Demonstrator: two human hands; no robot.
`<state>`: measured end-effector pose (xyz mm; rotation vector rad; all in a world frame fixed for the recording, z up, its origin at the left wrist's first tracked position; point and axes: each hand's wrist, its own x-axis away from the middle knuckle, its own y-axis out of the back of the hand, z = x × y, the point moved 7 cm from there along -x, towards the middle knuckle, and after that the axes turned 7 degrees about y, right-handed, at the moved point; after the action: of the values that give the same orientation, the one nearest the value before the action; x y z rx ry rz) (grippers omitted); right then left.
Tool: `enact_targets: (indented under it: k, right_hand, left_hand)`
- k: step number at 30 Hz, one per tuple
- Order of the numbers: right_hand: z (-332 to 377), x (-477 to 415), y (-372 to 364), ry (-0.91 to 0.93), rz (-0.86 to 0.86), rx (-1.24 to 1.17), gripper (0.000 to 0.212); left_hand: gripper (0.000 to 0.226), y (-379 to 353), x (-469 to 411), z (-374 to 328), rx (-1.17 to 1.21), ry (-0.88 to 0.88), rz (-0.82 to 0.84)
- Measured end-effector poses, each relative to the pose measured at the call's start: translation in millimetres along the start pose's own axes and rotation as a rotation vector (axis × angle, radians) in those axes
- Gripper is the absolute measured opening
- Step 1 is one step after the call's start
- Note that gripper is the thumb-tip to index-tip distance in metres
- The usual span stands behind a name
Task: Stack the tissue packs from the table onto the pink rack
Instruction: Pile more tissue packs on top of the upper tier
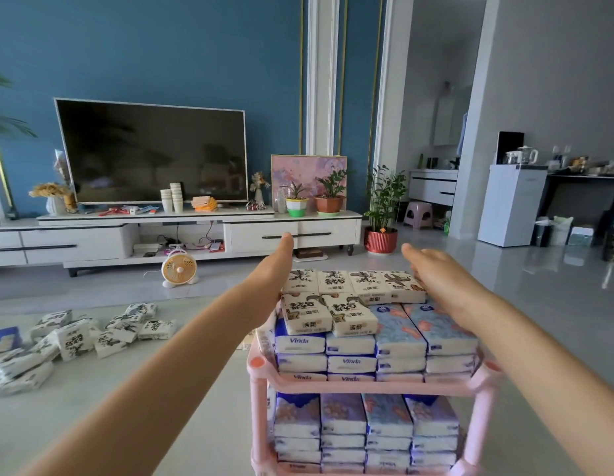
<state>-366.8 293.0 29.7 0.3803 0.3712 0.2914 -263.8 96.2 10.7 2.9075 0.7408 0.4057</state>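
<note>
The pink rack (374,386) stands low in the middle, both shelves filled with blue and white tissue packs. On top of the upper stack lie several white packs with black print (336,292). My left hand (274,266) presses flat against the left side of that top layer, fingers straight and pointing away. My right hand (439,273) rests flat against its right side, over the far right pack. Neither hand holds a pack. More white printed packs (75,334) lie loose in a heap on the table surface at the left.
A small orange fan (179,267) stands on the floor beyond the table. Behind it runs a white TV cabinet (181,231) with a television. A red plant pot (381,239) stands right of the cabinet, with glossy floor stretching off to the right.
</note>
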Motion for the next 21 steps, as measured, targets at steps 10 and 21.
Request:
enact_targets:
  k: [10, 21]
  right_hand:
    - [43, 90, -29, 0.609, 0.084, 0.464, 0.027]
    - [44, 102, -43, 0.708, -0.019, 0.512, 0.024]
  left_hand:
    - [0.087, 13, 76, 20, -0.605, -0.332, -0.102]
    - [0.036, 27, 76, 21, -0.632, -0.530, -0.313]
